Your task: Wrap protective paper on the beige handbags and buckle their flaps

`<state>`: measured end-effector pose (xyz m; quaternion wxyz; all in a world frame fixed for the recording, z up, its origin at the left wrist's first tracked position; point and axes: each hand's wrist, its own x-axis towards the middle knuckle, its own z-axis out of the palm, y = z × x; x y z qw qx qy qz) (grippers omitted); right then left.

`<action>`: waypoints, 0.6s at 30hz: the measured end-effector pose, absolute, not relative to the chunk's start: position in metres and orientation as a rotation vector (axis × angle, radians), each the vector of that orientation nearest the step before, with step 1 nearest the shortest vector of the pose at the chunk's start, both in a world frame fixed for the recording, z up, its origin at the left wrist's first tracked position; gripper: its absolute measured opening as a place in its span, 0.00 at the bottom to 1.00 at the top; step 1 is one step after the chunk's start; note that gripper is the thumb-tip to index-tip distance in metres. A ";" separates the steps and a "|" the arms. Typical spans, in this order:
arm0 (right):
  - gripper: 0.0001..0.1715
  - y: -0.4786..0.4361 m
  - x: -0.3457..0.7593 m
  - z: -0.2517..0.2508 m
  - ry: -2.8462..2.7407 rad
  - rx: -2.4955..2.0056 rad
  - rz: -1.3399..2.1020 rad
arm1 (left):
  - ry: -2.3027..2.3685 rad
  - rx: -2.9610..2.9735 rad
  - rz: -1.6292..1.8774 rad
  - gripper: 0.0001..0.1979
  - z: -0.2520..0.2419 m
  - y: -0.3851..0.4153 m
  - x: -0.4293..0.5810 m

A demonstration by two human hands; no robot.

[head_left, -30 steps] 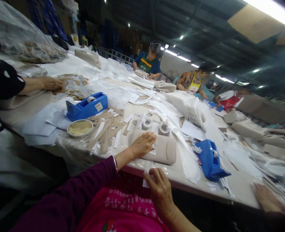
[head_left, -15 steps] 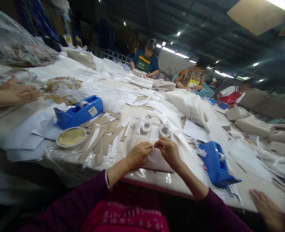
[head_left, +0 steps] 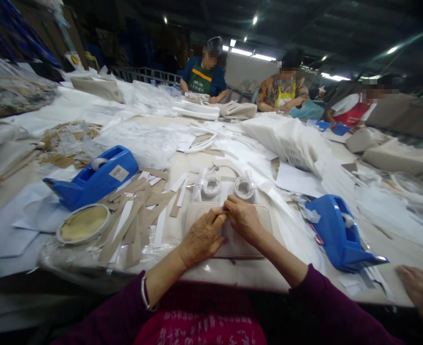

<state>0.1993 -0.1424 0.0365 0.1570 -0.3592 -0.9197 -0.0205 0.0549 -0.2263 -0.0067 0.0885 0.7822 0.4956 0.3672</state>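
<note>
A pale beige handbag [head_left: 265, 215] lies flat on the table in front of me. Two coiled white cords or straps, a left coil [head_left: 211, 186] and a right coil [head_left: 244, 187], sit just beyond its upper edge, with clear wrapping around them. My left hand [head_left: 203, 235] is over the bag's middle, thumb and fingers pinched together. Against it, my right hand [head_left: 243, 218] is closed too, its fingertips meeting the left ones. Whatever lies between the fingertips is hidden.
Left stand a blue tape dispenser [head_left: 96, 175], a round dish of yellowish material [head_left: 84, 223] and scattered card strips [head_left: 135, 223]. Another blue tape dispenser [head_left: 335, 235] is at right, near white foam sheets [head_left: 286, 143]. Other people's hands show at both edges; several co-workers sit opposite.
The view has shifted slightly. My hands stay together over the bag; the thin whitish piece seen near their fingertips earlier no longer shows clearly. The co-worker's hand at left has moved toward the edge.
</note>
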 end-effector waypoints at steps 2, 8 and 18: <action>0.07 -0.142 0.201 0.036 -2.636 -1.036 -0.056 | 1.485 2.356 1.053 0.21 -0.005 -0.226 0.055; 0.05 -0.139 0.200 0.031 -2.634 -1.066 -0.079 | 1.530 2.563 1.036 0.12 -0.005 -0.226 0.058; 0.10 -0.138 0.292 0.054 -1.963 -1.090 0.031 | 1.470 2.877 0.924 0.15 -0.004 -0.226 0.063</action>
